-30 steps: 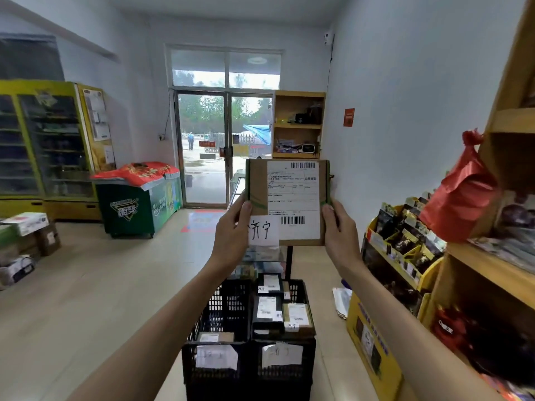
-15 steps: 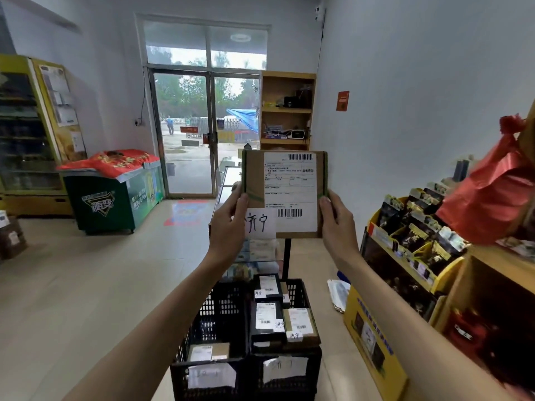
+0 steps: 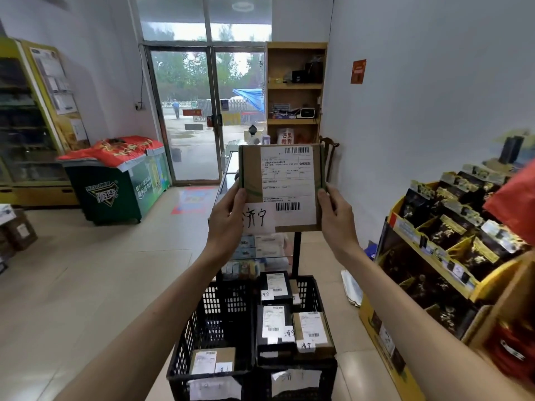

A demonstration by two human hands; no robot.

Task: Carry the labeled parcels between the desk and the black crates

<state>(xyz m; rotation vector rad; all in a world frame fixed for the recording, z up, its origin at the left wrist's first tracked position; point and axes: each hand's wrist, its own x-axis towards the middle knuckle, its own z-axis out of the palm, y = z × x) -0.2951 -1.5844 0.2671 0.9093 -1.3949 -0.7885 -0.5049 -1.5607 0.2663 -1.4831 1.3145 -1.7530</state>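
Observation:
I hold a flat brown cardboard parcel [image 3: 282,186] upright in front of me, its white shipping label and a handwritten white slip facing me. My left hand [image 3: 227,218] grips its lower left edge and my right hand [image 3: 335,215] grips its lower right edge. Below stand two black crates side by side on the floor. The left crate [image 3: 202,328] holds one brown parcel [image 3: 212,360]. The right crate [image 3: 318,287] holds several labeled parcels [image 3: 275,325], black and brown. Paper tags hang on the crates' front walls.
A glass display counter [image 3: 231,169] stands behind the crates. A yellow snack rack [image 3: 434,256] fills the right side. A green chest freezer [image 3: 115,183] with a red cover and a yellow drinks fridge [image 3: 26,117] stand at left. Glass doors [image 3: 202,111] lie ahead.
The view has tilted down and shifted right, so the crates show more fully. The parcel stays upright between both hands, now lower in view.

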